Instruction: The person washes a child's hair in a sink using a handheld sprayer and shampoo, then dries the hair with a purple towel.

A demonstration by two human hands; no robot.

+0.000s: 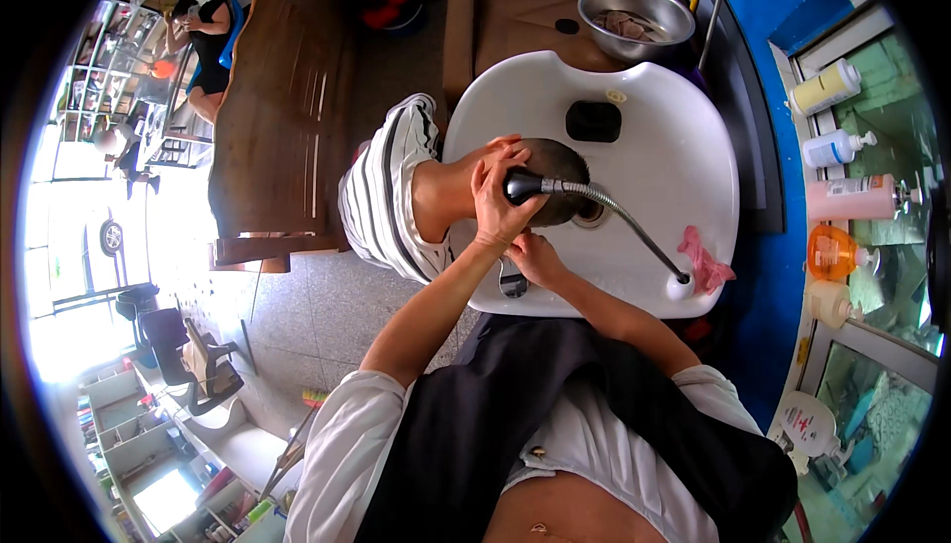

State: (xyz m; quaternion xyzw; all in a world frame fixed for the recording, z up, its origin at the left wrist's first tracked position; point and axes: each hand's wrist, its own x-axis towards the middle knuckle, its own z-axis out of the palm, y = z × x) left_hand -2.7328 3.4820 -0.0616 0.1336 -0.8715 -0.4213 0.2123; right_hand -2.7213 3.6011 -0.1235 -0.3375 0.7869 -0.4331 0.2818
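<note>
A person in a striped shirt [388, 186] bends over a white wash basin [708, 147], their short-haired head [557, 162] above the bowl. My left hand [492, 204] is wrapped round a black shower head [519, 185], close against the side of that head. A metal hose [624, 214] runs from it to the basin's right rim. My right hand [536, 258] is just below, near the underside of the person's head; its fingertips are mostly hidden. Beside its wrist, a tap lever [512, 283] shows at the basin's near edge.
A pink cloth [704, 262] lies on the right rim. Beyond the basin, a steel bowl [636, 23] rests on a brown padded seat [525, 8]. Several pump bottles [852, 196] line the right ledge. At left are a wooden bench [272, 127], an office chair [183, 350] and another person [210, 43].
</note>
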